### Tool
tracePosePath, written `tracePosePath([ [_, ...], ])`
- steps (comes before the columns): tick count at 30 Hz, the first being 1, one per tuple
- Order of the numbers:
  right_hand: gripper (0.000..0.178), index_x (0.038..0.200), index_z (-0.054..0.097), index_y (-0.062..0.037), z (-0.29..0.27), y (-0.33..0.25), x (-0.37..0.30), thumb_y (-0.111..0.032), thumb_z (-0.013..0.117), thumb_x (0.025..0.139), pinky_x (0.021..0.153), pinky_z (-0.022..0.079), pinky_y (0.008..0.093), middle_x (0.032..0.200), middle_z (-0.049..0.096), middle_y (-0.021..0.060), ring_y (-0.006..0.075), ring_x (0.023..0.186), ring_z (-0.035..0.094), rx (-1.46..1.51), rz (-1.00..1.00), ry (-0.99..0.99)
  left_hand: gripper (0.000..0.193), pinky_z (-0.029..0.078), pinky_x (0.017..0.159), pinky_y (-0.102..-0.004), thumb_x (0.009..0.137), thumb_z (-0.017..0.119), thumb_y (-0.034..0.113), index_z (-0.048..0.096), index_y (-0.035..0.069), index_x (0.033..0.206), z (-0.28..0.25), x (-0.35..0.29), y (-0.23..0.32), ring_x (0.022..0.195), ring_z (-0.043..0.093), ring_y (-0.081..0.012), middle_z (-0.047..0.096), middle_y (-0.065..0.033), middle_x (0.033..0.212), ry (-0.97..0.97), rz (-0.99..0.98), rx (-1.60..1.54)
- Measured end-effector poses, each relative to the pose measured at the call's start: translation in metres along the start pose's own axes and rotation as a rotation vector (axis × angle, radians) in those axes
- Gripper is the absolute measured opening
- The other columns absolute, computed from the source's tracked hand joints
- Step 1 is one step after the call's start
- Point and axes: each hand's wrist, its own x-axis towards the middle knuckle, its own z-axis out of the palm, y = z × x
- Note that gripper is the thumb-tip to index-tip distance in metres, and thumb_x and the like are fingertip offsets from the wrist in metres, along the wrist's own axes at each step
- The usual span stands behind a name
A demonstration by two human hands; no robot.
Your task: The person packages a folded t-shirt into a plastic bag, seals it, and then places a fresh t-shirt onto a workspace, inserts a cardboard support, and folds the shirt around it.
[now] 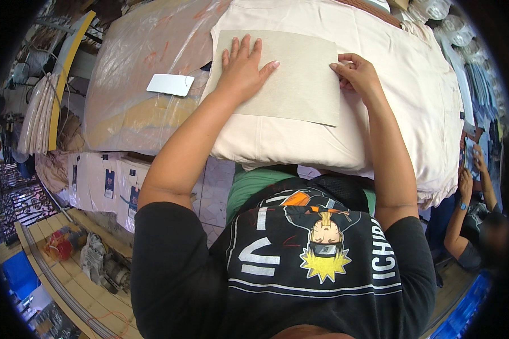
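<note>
A flat grey-beige cardboard sheet (300, 79) lies on a pile of cream garments (401, 130). My left hand (244, 70) rests flat on the sheet's left part, its fingers spread and thumb out to the side. At the sheet's right edge, my right hand (356, 74) pinches the cardboard between thumb and fingers; the other fingers curl beneath. Left of the sheet, a white blank tag (170, 85) with a thin string sits on a plastic-wrapped pile (124, 62).
Folded cream garments with dark hang tags (109, 183) are stacked below the left side. A yellow-edged board (68, 79) stands at far left. Beyond the right side, a co-worker (472, 220) handles blue cloth near hanging blue garments (478, 85). A wooden bench (79, 282) holds small items.
</note>
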Motion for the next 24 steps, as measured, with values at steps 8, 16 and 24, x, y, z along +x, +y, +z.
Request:
tracePosePath([
  [8,0.04,0.109,0.058,-0.0025,0.0,0.002,0.002,-0.023,0.072,0.077,0.054,0.044,0.021,0.07,0.058,-0.0004,0.0072,0.057,0.054,0.005,0.015,-0.008,0.075,0.008,0.111,-0.049,0.089,0.04,0.056,0.028,0.004,0.141,0.003,-0.002,0.002,0.138,0.009,-0.0367,0.017,-0.0211,0.148,0.021,0.019,0.091],
  [16,0.037,0.108,0.059,-0.0036,-0.008,0.0,-0.005,-0.022,0.072,0.078,0.056,0.046,0.0215,0.074,0.062,0.0022,0.009,0.06,0.058,0.023,0.035,-0.031,0.076,0.007,0.11,-0.0509,0.089,0.041,0.057,0.028,0.002,0.14,0.005,0.0,0.0,0.138,0.007,-0.0386,0.017,-0.0219,0.147,0.016,0.029,0.075],
  [24,0.032,0.105,0.06,-0.0021,-0.006,0.003,-0.005,-0.014,0.069,0.077,0.056,0.048,0.0235,0.073,0.063,0.0041,0.0114,0.061,0.061,-0.011,-0.022,-0.005,0.076,0.008,0.11,-0.0516,0.089,0.04,0.057,0.029,0.002,0.14,0.006,0.001,0.0,0.137,0.009,-0.0399,0.019,-0.0236,0.146,0.043,0.028,0.087],
])
